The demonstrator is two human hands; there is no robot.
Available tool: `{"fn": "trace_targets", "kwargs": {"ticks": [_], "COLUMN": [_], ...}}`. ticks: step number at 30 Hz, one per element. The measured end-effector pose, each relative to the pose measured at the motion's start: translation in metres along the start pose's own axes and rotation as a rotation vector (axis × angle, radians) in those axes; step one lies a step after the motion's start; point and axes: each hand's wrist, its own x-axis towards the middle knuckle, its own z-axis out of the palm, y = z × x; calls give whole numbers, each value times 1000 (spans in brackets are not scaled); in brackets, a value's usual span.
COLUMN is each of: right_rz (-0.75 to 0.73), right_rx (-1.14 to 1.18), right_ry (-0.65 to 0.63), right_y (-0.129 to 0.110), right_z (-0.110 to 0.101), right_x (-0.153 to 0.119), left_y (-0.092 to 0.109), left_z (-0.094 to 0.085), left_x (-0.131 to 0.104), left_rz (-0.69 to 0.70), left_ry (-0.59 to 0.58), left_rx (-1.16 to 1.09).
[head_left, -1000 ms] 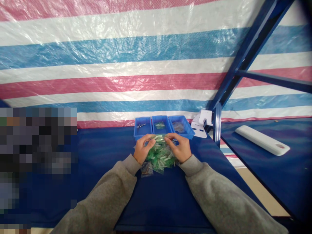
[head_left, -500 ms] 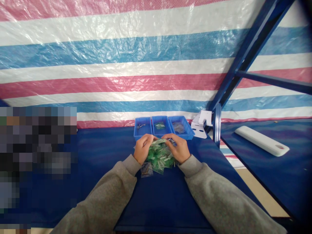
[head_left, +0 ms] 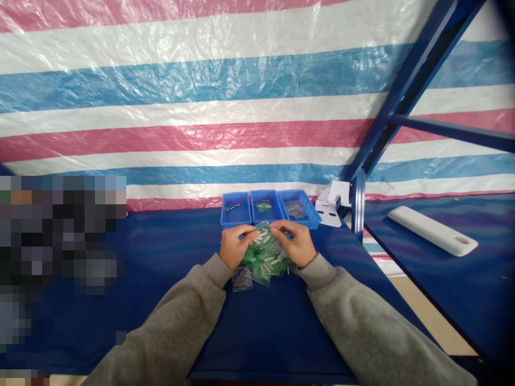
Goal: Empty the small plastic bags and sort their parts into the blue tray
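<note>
Between my two hands, over the pile, is a small clear plastic bag with pale green and whitish pieces inside. My left hand pinches it by the left edge with thumb and fingers. On the opposite edge my right hand grips it the same way. Beneath them lies a heap of similar green-tinted bags on the blue table. A separate clear bag of small brownish metal parts rests at the heap's near left corner.
Behind the hands stand three blue trays: a left tray with metal pieces, a middle tray holding a greenish bag, and a right tray with clear bags. White cut-out pieces, a blue frame post and a long white object are rightward.
The small bag has been raised and tilted upright between my fingertips, where it lay flatter before. My hands have shifted only slightly.
</note>
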Motion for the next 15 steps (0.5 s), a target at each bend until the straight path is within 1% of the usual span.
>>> {"fn": "trace_targets", "kwargs": {"ticks": [3, 7, 12, 14, 15], "right_rz": [94, 167, 291, 330, 343], "right_rx": [88, 194, 412, 475, 495], "right_ry": [-76, -160, -199, -205, -182], "right_y": [1, 0, 0, 2, 3], "right_z": [0, 2, 6, 5, 4], "right_x": [-1, -2, -2, -1, 1], "left_y": [-1, -4, -7, -7, -6], "left_z": [0, 3, 5, 4, 3], "left_x": [-1, -2, -2, -2, -2], "left_rz": [-9, -39, -116, -106, -94], "left_ry": [17, 23, 22, 48, 74], "left_rx": [-5, -73, -178, -171, -159]}}
